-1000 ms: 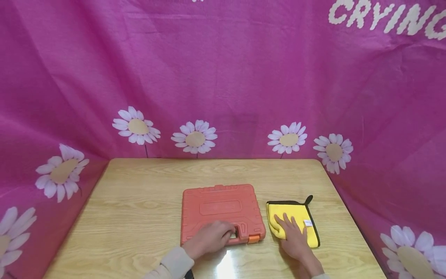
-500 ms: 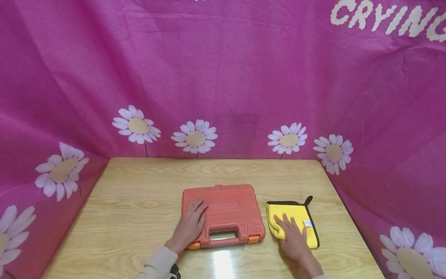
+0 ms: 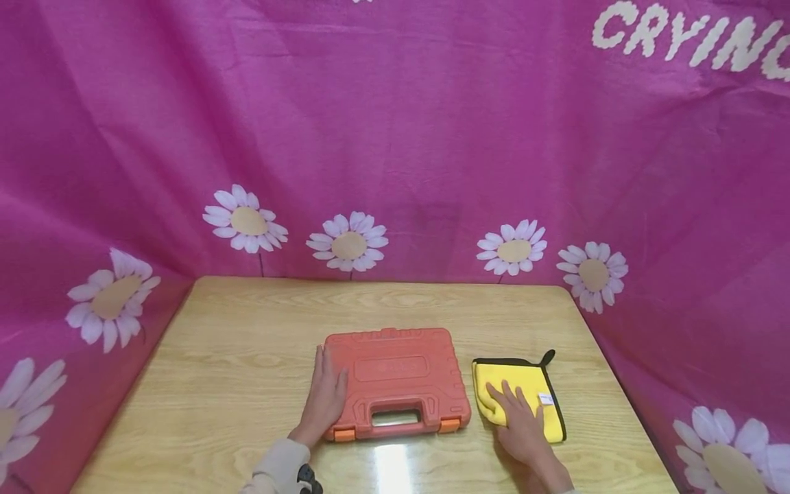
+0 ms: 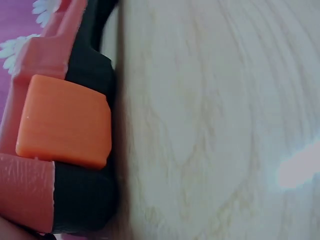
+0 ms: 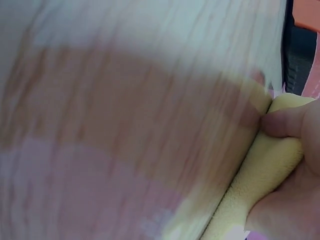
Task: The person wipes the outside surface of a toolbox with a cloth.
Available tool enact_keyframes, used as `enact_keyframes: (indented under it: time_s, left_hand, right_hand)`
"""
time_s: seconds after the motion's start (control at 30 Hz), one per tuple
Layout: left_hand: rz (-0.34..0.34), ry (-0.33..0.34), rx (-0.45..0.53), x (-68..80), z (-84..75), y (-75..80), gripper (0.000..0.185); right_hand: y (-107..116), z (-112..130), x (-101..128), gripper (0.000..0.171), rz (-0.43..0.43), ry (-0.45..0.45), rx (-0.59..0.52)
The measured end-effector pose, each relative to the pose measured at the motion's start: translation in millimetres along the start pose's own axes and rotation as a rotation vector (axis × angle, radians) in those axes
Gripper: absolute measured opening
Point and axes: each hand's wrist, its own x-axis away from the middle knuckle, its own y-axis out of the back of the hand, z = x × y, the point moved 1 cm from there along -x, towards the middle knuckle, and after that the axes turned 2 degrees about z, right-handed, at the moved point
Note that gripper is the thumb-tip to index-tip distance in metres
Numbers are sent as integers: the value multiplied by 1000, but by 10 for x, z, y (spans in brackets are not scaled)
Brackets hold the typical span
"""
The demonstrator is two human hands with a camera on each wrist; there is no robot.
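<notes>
A red plastic tool case [image 3: 391, 370] lies flat on the wooden table, its handle cutout and two orange latches along the near side. My left hand [image 3: 326, 399] lies along the case's left edge, fingers straight and pointing away from me. Close up in the left wrist view, an orange latch [image 4: 65, 121] bridges the red upper shell and black lower shell. To the right of the case is a folded yellow cloth [image 3: 512, 374] with black edging, a loop and a white tag. My right hand [image 3: 521, 425] rests on this cloth with fingers spread.
The wooden table [image 3: 234, 357] stands against a magenta curtain [image 3: 395, 123] printed with white daisies, which hangs behind and on both sides. A bright light reflection shows on the tabletop in front of the case.
My left hand has gone from the case's handle, across its lid, to its left edge. The case stays put. My right hand keeps resting on the cloth.
</notes>
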Motion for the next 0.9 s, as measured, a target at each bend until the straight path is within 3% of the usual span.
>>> enact_keyframes:
  time_s: [0.17,0.43,0.6,0.77,0.87,0.9]
  left_hand:
    - [16,104,145,-23,29,17,69]
    - [-6,152,163,-34,68,11,63]
    - [-4,170,174,-39,81,10,60]
    - [3,170,188,-44,95,13,59]
    - [-32,165,181,-28,81,-14,60]
    - [-11,170,196,20,-34,78,61]
  right_hand:
    - [6,2,-8,68,-26,0,-39]
    - [142,116,-70,56,-214,104,-141]
    - [237,381,-149,44,-302,154,-245]
    - [269,703,-256,26,-365,94,-295]
    - [244,895,-353,20,-403,75,-348]
    - [231,959,-386,20,-415,81,-368]
